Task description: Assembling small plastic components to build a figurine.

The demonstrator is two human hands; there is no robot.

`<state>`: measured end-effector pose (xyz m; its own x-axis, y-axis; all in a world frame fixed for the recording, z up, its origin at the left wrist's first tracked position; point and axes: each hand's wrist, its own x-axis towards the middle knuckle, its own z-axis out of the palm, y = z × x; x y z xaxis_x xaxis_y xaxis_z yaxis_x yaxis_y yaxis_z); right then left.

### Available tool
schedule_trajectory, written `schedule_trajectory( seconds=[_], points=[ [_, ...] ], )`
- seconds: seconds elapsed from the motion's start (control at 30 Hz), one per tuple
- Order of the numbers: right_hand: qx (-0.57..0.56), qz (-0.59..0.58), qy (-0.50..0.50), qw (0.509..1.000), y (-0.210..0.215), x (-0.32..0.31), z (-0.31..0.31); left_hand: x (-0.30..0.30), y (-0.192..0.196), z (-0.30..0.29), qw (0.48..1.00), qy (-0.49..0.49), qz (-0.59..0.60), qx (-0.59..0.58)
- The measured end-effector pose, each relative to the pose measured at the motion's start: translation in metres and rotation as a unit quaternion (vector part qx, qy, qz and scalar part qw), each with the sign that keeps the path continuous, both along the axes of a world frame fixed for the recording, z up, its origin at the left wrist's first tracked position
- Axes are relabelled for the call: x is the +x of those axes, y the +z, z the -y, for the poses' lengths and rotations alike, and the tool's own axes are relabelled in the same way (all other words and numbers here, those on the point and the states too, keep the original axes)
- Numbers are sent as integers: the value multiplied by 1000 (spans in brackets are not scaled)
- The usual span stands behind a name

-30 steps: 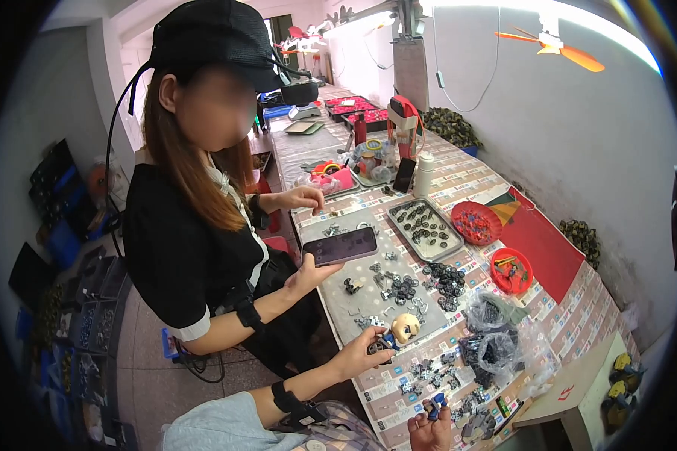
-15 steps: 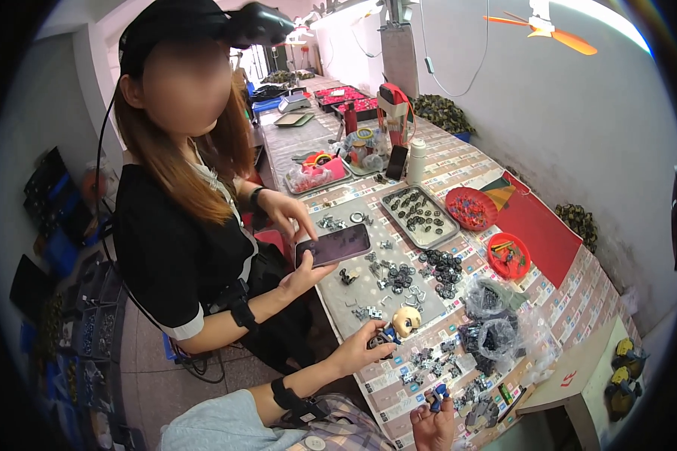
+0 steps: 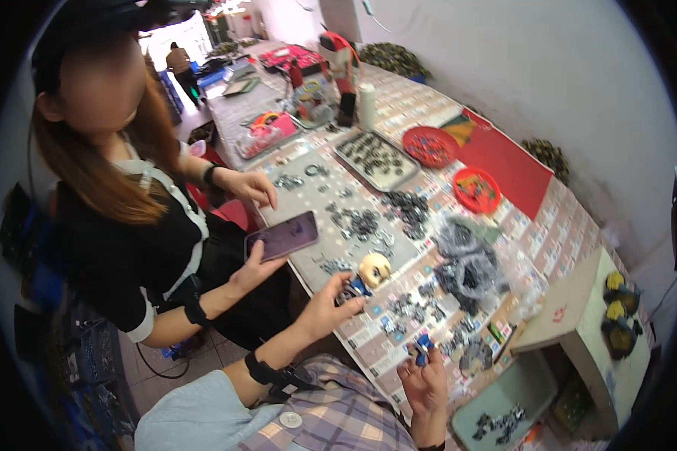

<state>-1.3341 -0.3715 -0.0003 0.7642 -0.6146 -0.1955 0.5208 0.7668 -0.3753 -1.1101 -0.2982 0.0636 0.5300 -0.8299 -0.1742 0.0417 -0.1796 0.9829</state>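
My left hand (image 3: 327, 310) is closed around the lower part of a big-headed figurine (image 3: 373, 269), which has a cream head and a blue body. It is held over the near edge of the table. Lower and to the right, my right hand (image 3: 424, 379) pinches a small blue piece (image 3: 423, 348) between thumb and fingers; its exact kind is too small to tell. Small metal parts (image 3: 410, 312) lie on the table between and beyond my hands.
At left, a co-worker's hand (image 3: 259, 267) holds a phone (image 3: 284, 234). Beyond the parts stand a metal tray (image 3: 412, 178) and red bowls (image 3: 480, 209). Plastic bags (image 3: 470, 263) lie at right, near a wooden stand (image 3: 560, 319) and a greenish bin (image 3: 466, 436).
The view has turned, so the scene sits further left and up, and the greenish bin now shows. Both my hands keep their holds. The co-worker's other hand has lifted away from the phone.
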Motion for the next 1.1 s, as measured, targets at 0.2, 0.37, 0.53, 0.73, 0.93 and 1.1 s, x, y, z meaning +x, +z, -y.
schedule_trajectory(
  seconds=[0.2, 0.37, 0.53, 0.73, 0.93, 1.1],
  points=[
    [6, 0, -8, 1000, -1, -4, 0, -2, 3, 4, 997, -13, 82, 5],
    [2, -9, -1, 1000, 4, -3, -1, -6, 5, 3, 988, -20, 153, 5],
    [-2, -18, -1, 1000, 7, -2, -2, -9, 6, 1, 985, -32, 171, -8],
    [-11, -37, 10, 999, 13, 0, -2, -14, 7, 1, 987, -41, 154, -9],
    [-18, -19, 11, 1000, 6, -3, -4, -19, 6, 1, 986, -61, 156, -25],
    [-25, -56, 14, 998, 8, 0, -6, -22, 4, -1, 982, -74, 171, 5]
  ],
)
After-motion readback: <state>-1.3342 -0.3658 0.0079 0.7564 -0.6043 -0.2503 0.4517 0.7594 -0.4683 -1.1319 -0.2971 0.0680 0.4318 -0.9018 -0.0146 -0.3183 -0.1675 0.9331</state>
